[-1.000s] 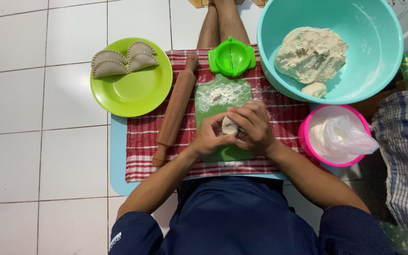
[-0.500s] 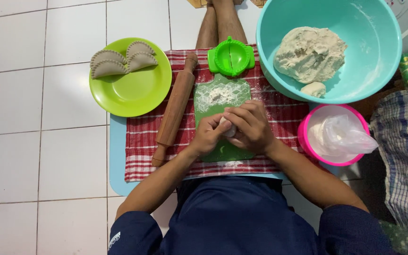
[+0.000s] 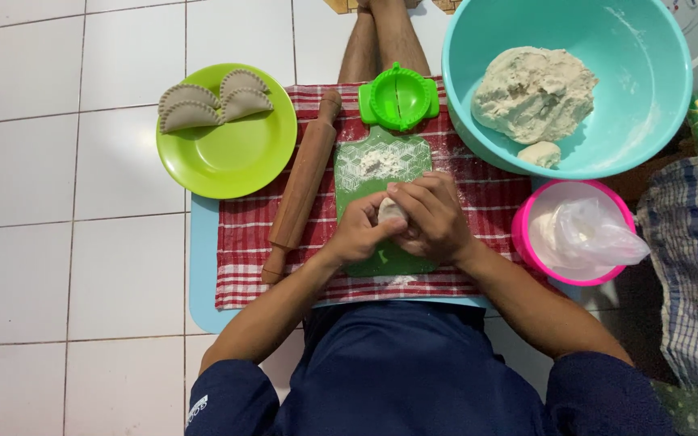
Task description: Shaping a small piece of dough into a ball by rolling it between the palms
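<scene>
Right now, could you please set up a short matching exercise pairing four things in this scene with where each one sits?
Things:
1. Large pale dough mass
2. Folded crimped dumplings
3. Wooden rolling pin
4. Small dough ball

Places:
A. On the lime-green plate
B. Between both hands
C. In the turquoise bowl
D. On the red checked cloth

Pairs: 1-C, 2-A, 3-D, 4-B

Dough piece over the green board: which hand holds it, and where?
Both: the small dough ball is cupped between the left hand and right hand, gripped around its sides.
</scene>
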